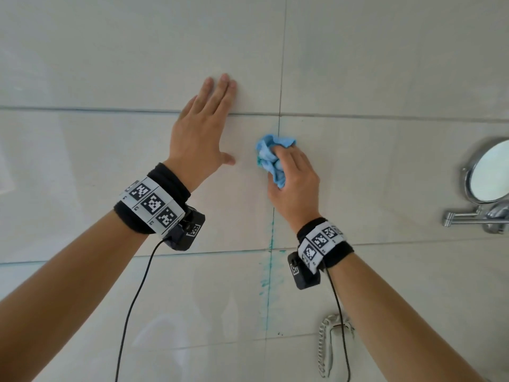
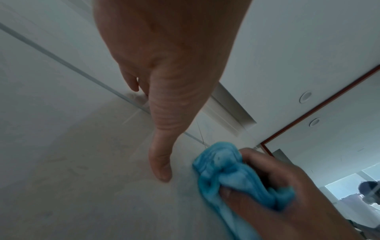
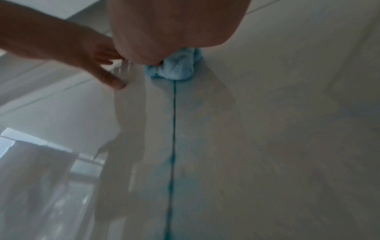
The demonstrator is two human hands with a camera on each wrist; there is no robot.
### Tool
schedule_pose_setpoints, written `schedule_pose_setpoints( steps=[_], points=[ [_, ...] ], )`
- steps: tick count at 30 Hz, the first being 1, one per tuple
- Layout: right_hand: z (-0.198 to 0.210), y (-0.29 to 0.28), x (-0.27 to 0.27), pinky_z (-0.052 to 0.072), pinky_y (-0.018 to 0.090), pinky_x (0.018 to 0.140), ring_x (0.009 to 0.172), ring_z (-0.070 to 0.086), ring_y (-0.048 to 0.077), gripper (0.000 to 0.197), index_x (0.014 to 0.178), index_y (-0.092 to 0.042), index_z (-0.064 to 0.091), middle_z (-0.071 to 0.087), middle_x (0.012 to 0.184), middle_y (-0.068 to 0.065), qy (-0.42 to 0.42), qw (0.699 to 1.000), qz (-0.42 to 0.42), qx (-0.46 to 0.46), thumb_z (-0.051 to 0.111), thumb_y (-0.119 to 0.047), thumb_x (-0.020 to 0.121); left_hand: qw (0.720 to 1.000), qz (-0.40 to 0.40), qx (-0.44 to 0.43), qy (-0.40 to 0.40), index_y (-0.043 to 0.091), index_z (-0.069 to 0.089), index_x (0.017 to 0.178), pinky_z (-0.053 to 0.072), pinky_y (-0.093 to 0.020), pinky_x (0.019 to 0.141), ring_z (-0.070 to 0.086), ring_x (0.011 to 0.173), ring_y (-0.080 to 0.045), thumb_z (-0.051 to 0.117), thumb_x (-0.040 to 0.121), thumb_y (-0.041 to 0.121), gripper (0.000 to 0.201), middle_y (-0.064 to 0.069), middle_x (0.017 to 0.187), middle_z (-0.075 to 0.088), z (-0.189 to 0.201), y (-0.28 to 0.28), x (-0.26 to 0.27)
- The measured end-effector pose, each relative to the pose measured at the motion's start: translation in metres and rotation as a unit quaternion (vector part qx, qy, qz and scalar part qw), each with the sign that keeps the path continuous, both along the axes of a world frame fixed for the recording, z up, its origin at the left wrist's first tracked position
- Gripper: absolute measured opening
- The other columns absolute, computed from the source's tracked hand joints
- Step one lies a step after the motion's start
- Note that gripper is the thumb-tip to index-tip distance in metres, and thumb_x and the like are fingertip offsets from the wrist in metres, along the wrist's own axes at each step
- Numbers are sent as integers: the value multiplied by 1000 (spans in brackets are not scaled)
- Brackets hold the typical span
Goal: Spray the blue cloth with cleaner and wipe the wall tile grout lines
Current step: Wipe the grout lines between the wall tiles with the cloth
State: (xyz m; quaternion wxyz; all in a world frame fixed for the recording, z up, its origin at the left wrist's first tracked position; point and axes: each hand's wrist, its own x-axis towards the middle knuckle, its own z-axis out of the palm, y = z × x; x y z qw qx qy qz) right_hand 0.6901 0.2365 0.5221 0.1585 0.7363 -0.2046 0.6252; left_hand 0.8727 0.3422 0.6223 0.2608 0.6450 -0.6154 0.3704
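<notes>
A crumpled blue cloth (image 1: 268,157) is bunched in my right hand (image 1: 294,186), which presses it against the wall on the vertical grout line (image 1: 271,238). The same cloth (image 2: 232,177) shows in the left wrist view and the cloth (image 3: 176,66) again in the right wrist view, sitting right on the blue-stained grout line (image 3: 173,129). My left hand (image 1: 203,128) lies flat on the tile with straight fingers, just left of the cloth, across the horizontal grout line (image 1: 82,109). No spray bottle is in view.
Teal-blue smears (image 1: 267,279) run down the grout below my right wrist. A round chrome mirror (image 1: 487,172) on a swing arm sticks out at the right. A wall phone with coiled cord (image 1: 330,343) hangs low at centre-right.
</notes>
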Motion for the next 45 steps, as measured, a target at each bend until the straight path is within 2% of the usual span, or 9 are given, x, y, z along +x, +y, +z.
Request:
schedule_pose_setpoints(
  steps=[3,7,11,15,24,27,32,42,45],
  points=[
    [-21,0,-5,58,33,88,111,64,25,41,121,-5,70,69,116,6,79,996,-3,-28,76,-2,81,1000,-3,2,0,18,-1,167,5,-34,129,-3,161,-23,96,64,41,143,2,175,-4,0,0,0],
    [-4,-5,-20,59,33,84,111,65,26,47,123,-6,69,70,116,5,144,986,-37,-70,79,-2,77,1000,-4,2,-1,18,-2,167,4,-33,128,-3,161,-22,95,65,42,143,3,175,-5,-1,0,0],
    [29,-10,-18,56,32,81,105,63,26,45,120,-4,68,69,114,8,29,998,-38,-34,76,2,77,1000,-9,-4,0,17,0,167,7,-35,129,-2,161,-23,97,62,41,144,2,175,-2,-2,-2,1],
    [17,-8,-7,53,30,85,105,63,27,47,123,-5,68,68,114,8,-20,999,-21,-13,73,2,77,1000,-6,0,0,17,-1,167,5,-34,129,-3,161,-23,96,63,41,145,2,175,-3,-2,-2,1],
    [-49,1,-24,60,37,85,108,65,27,40,120,-4,70,70,113,6,107,994,-20,-15,73,0,80,1000,-3,-3,0,17,-1,167,5,-34,128,-2,161,-24,97,63,39,144,2,175,-4,-4,-2,-3],
    [-26,-3,-31,61,37,81,108,65,26,44,123,-6,69,70,115,5,118,992,-34,-8,74,-1,80,1000,-6,-3,-1,16,0,167,6,-35,128,-1,161,-25,97,61,40,145,1,175,-2,-5,-2,-4],
    [15,-5,-23,54,30,80,101,64,22,42,122,-8,68,70,111,4,-17,999,-35,29,75,-4,80,1000,-3,-1,1,16,0,167,8,-37,130,-2,161,-25,97,61,40,146,1,175,-3,-5,-3,-4],
    [-94,12,-15,59,31,84,105,62,21,41,122,-5,69,69,115,6,50,997,-21,55,74,-5,81,1000,17,-1,-16,14,1,167,4,-42,131,1,161,-27,94,68,40,138,-2,175,-1,-10,0,-12],
    [-92,14,-22,61,35,81,104,64,23,41,120,-5,70,70,114,5,87,995,-27,44,76,-1,79,1000,8,-3,-10,14,2,167,4,-43,131,1,161,-28,94,70,39,136,-4,175,-1,-22,3,-20]
  ],
)
